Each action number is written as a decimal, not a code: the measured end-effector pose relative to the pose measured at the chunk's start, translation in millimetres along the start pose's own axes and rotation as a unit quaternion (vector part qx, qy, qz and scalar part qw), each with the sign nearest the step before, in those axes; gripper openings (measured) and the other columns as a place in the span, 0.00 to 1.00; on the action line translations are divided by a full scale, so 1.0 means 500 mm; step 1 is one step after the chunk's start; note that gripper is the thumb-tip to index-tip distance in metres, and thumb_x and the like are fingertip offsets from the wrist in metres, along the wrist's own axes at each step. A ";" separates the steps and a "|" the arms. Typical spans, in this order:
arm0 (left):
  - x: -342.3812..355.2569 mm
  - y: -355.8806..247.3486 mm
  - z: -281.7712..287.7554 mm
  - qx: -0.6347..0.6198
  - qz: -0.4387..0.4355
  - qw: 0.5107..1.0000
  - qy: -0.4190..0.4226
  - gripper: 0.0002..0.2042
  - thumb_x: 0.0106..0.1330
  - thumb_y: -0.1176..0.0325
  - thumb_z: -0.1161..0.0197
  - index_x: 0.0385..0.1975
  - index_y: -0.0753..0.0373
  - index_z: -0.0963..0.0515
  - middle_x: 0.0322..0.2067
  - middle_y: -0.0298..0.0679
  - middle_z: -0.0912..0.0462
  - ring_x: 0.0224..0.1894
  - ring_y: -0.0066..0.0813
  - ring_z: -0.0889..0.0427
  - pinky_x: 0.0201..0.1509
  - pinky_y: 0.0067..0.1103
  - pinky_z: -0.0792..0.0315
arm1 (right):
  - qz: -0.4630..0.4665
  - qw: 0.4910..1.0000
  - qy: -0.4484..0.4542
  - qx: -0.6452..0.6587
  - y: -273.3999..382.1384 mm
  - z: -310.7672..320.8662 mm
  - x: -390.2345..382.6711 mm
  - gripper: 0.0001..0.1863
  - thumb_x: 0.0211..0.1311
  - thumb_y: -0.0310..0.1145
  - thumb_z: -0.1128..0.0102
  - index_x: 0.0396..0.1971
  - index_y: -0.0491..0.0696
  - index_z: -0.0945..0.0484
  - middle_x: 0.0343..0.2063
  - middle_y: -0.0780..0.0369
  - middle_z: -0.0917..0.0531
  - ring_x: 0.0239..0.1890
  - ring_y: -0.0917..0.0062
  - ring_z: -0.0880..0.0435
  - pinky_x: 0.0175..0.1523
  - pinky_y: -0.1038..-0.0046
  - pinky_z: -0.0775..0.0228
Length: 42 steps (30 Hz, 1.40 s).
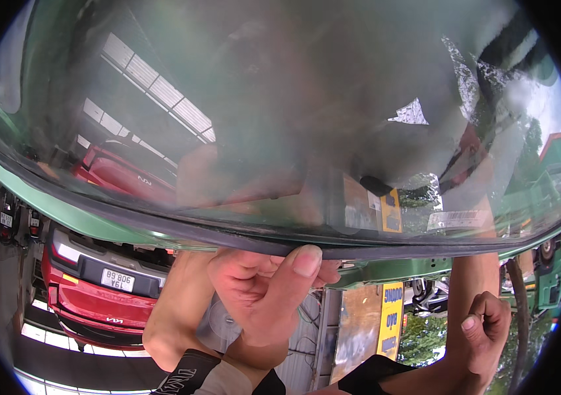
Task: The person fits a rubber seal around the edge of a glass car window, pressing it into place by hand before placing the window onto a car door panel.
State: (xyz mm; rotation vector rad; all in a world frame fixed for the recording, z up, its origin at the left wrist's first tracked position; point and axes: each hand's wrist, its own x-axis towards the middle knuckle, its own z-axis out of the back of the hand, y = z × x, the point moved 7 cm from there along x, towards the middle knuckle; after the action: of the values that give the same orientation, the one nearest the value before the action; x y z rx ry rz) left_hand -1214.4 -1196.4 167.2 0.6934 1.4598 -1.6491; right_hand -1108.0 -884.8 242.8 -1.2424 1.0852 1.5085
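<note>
The largest thing is a curved glass pane (280,125), which is near and goes across from left to right. Its surface carries many reflections, so I cannot tell well what is behind it. On the far left stands a red car (89,299), and a reddish mirrored shape shows also in the glass. Along the near edge of the pane runs a long black rubber strip (254,243), touching the glass. Beside this strip is a green painted frame (89,220), best seen at the left.

The left hand (260,289) is at the middle of the strip. Its thumb lies upon the strip and its fingers are bent under the edge, so it is grasping the strip there; how firmly, I cannot tell. Behind it, to the left, is a bare bent arm (168,322); whose it is, I cannot tell. A yellow sign (391,319) is far, between the two hands. The right hand (488,329) is apart from the strip, at the right; its fingers are loosely curled, with nothing visible in them. A pale label (461,220) is at the right of the pane, near the strip. The smallest is a whitish patch (411,112), farther up the glass.
</note>
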 end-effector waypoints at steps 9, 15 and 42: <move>0.003 0.017 -0.031 -0.044 0.058 0.996 0.044 0.16 0.71 0.66 0.34 0.22 0.70 0.21 0.20 0.51 0.15 0.16 0.32 0.17 0.21 0.21 0.24 | 0.031 0.993 0.047 -0.100 0.106 0.001 -0.056 0.23 0.59 0.35 0.26 0.16 0.45 0.32 0.11 0.64 0.30 0.15 0.78 0.32 0.23 0.72 0.43; 0.016 0.001 -0.005 0.045 0.057 0.996 0.046 0.25 0.73 0.52 0.34 0.22 0.71 0.20 0.18 0.48 0.17 0.15 0.30 0.18 0.20 0.19 0.27 | 0.110 0.952 0.188 -0.214 0.126 -0.128 -0.047 0.27 0.69 0.54 0.40 0.24 0.42 0.22 0.21 0.51 0.18 0.30 0.52 0.16 0.38 0.53 0.28; -0.220 0.137 -0.439 0.168 0.285 0.943 -0.037 0.32 0.78 0.49 0.45 0.64 0.77 0.36 0.54 0.62 0.20 0.49 0.51 0.12 0.54 0.41 0.19 | -0.166 0.868 -0.383 0.268 -0.286 0.270 0.088 0.39 0.66 0.46 0.32 0.66 0.33 0.35 0.59 0.40 0.27 0.65 0.49 0.27 0.69 0.57 0.37</move>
State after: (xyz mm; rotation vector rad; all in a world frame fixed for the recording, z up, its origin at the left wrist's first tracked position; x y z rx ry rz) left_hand -1123.0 -959.0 181.9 1.1108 0.8115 -1.4436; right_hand -1005.2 -716.4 202.2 -0.3384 0.6281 1.1418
